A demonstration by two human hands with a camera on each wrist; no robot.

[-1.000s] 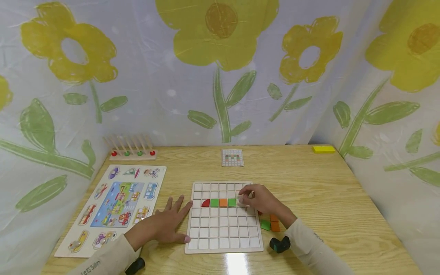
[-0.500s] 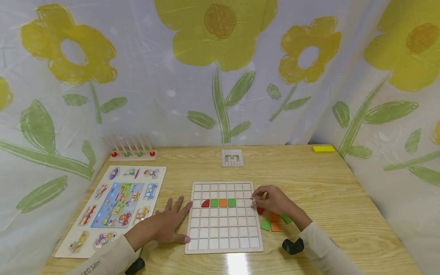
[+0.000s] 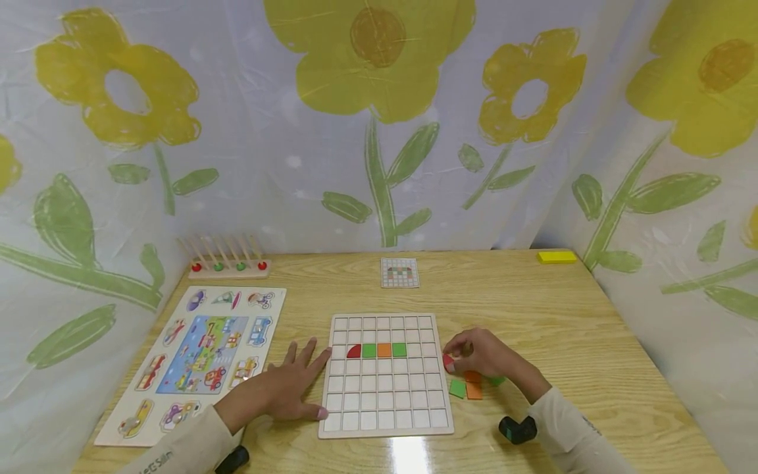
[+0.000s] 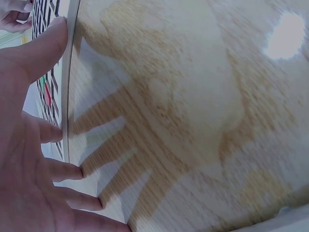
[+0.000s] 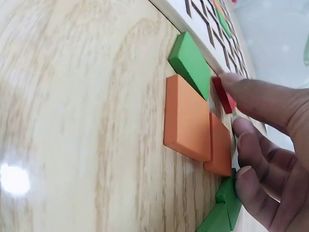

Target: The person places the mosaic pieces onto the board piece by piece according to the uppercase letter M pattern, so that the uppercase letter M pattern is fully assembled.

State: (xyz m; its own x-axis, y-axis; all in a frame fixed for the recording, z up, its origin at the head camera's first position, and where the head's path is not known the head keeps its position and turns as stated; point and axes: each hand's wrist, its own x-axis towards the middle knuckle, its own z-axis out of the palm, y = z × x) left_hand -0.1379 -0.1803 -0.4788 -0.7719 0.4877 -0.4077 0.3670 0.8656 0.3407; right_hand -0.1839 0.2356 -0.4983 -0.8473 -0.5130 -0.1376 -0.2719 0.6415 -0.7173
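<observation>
A pale wooden grid board (image 3: 386, 400) lies at the middle of the table. In one of its rows sit a red quarter-round tile (image 3: 354, 351), a green square tile (image 3: 370, 350), an orange square tile (image 3: 385, 350) and another green one (image 3: 399, 349). My left hand (image 3: 290, 387) has its fingers spread, with thumb and index fingertip touching the board's left edge. Just off the right edge, my right hand (image 3: 482, 353) pinches a loose red tile (image 3: 448, 362) between thumb and index finger. The right wrist view shows the thumb against this red tile (image 5: 224, 95), which is partly hidden.
Loose orange tiles (image 3: 474, 390) and green tiles (image 3: 458, 388) lie below my right hand. A small pattern card (image 3: 399, 272) is behind the board. A picture puzzle (image 3: 201, 355) lies left, a peg stand (image 3: 229, 268) back left, a yellow block (image 3: 556, 257) back right.
My right hand has moved right, from over the board's tile row past its edge to the loose red tile. The left hand and the row of tiles have stayed put.
</observation>
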